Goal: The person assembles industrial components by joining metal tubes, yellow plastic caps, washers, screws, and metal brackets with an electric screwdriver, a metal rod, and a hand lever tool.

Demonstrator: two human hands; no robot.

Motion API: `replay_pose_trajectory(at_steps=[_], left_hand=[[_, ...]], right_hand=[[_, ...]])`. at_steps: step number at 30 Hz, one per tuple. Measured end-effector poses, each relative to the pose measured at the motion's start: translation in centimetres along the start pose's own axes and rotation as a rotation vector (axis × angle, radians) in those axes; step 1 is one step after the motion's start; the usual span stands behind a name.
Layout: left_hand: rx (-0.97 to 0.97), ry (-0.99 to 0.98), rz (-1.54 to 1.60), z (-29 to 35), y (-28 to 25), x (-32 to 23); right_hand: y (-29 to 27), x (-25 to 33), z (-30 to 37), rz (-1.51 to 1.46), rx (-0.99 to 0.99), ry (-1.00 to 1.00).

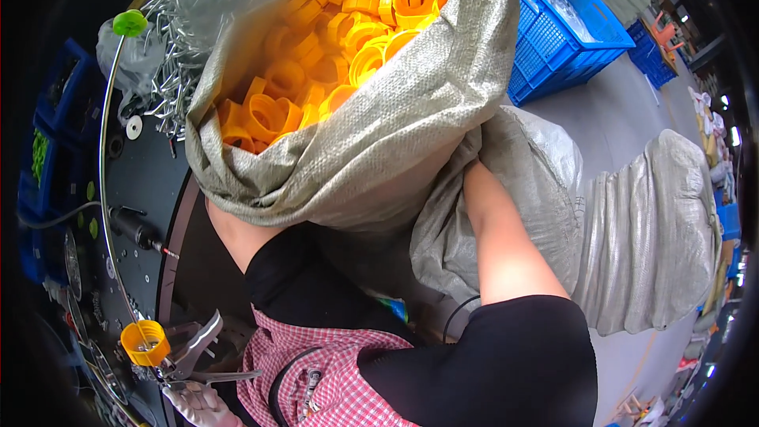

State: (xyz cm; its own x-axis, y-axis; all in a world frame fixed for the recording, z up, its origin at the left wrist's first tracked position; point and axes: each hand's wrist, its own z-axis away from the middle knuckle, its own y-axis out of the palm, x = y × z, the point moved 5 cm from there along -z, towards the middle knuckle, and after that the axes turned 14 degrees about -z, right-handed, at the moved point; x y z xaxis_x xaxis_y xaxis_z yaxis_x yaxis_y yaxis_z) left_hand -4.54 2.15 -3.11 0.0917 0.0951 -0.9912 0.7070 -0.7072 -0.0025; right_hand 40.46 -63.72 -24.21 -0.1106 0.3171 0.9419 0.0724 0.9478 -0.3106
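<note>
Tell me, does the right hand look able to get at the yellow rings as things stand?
Probably not directly: the right hand is hidden by the grey woven sack, whose fabric seems to lie between it and the yellow rings. The sack's mouth is open, though.

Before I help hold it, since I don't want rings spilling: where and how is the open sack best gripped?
Probably hold the gray woven sack low on its body, palms spread, coming from the near side below its mouth. Its soft cloth sags and the mouth gapes over loose yellow rings, so tugging one rim edge could spill them.
</note>
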Motion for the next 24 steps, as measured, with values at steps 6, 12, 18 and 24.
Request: replay_pose_trajectory(at_steps=[6, 12, 18, 24], left_hand=[[0.075, 0.089, -0.181, -1.6, -1.9, 1.5], [0.376, 0.318, -0.343, -1.0, 0.1, -1.0], [0.101, 0.162, -0.324, -2.3, -0.1, -0.1], [0.13, 0.291, -0.588, -2.1, 0.0, -0.5]], right_hand=[[-2.8, 1.9, 3.1, -0.114, -0.059, 0.108], [-14.6, 1.0, 1.6, 0.627, 0.321, 0.871], [-19.1, -1.3, 2.4, 0.729, 0.146, 0.552], [-13.9, 0.4, 1.6, 1.174, 0.011, 0.251]])
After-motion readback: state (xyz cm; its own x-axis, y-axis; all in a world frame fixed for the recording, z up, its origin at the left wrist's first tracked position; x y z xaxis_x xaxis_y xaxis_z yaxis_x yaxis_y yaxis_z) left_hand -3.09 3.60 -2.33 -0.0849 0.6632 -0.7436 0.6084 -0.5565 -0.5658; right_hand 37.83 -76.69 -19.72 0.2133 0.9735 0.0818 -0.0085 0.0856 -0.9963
